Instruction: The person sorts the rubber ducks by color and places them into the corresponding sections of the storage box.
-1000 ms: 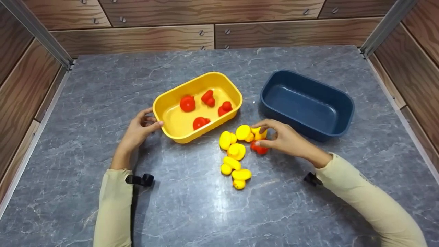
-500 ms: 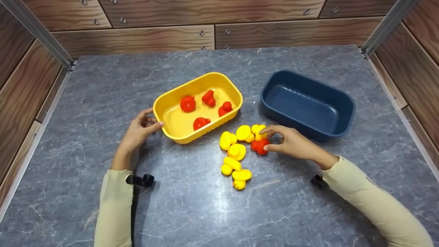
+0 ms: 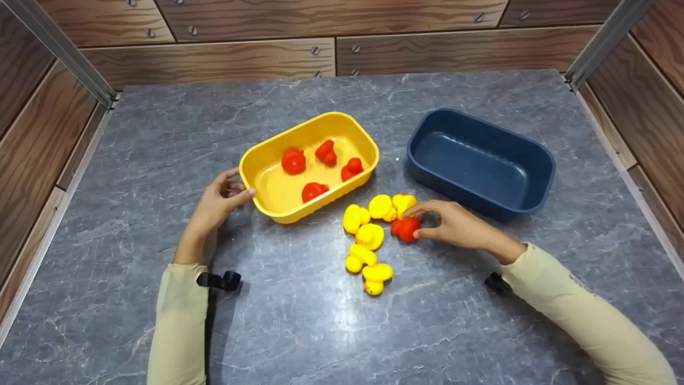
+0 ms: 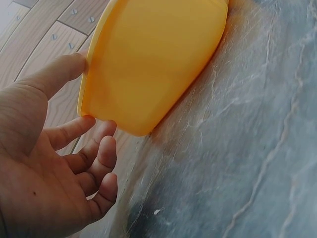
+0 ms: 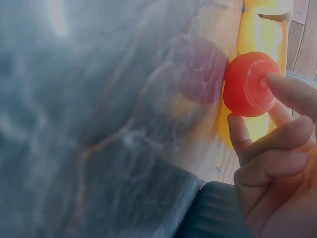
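Five red ducks (image 3: 405, 229), six yellow ducks (image 3: 370, 236), two tubs (image 3: 255, 160)

grey marble table (image 3: 299, 331) bears yellow tub (image 3: 262, 155), blue tub (image 3: 539, 155), toy ducks (image 3: 368, 235).

staged test booth: grey marble-look tabletop (image 3: 320, 331), screwed wood-grain wall panels (image 3: 240, 59), metal corner rails (image 3: 59, 51)

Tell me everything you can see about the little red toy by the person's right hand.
The red toy is a small, smooth, rubbery-looking piece lying on the grey marbled table, at the right edge of a cluster of yellow toys. The right wrist view shows a round, flat base with a small central hole. The right hand pinches it between thumb and fingertips. It sits between the yellow tub and blue tub.
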Motion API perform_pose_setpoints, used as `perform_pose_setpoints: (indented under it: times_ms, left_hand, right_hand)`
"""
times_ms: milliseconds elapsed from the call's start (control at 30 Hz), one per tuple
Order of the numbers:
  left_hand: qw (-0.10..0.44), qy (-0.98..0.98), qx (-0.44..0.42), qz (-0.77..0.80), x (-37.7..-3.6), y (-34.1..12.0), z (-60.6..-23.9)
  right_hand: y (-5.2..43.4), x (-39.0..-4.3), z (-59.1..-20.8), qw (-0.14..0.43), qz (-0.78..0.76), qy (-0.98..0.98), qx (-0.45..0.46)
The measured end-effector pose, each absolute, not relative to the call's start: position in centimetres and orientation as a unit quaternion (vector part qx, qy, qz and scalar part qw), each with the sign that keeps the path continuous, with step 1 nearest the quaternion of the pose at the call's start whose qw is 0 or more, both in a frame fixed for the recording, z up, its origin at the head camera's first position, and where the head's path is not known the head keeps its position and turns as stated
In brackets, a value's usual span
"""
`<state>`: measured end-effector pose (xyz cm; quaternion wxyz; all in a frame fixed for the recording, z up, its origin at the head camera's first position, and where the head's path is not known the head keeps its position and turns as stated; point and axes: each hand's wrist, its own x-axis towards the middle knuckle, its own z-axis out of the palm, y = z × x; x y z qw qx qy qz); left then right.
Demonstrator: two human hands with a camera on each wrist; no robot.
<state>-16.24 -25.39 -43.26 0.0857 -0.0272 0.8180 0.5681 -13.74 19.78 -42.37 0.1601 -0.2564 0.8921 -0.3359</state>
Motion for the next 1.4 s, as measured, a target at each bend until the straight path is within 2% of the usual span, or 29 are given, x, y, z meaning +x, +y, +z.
perform_pose_setpoints:
  times_ms: [700,933,1400]
  left_hand:
    - [0.087,0.809,-0.024,0.581,-16.3,-25.3,-43.4]
    - [0.087,0.805,-0.033,0.586,-16.3,-25.3,-43.3]
    - [0.086,0.805,-0.035,0.586,-16.3,-25.4,-43.4]
  right_hand:
    - [19.4,-13.5,-42.3,0.168,-0.321,0.894,-0.263]
    - [19.5,-13.3,-41.1,0.18,-0.351,0.885,-0.249]
    - [19.4,-13.3,-39.8,0.158,-0.424,0.862,-0.23]
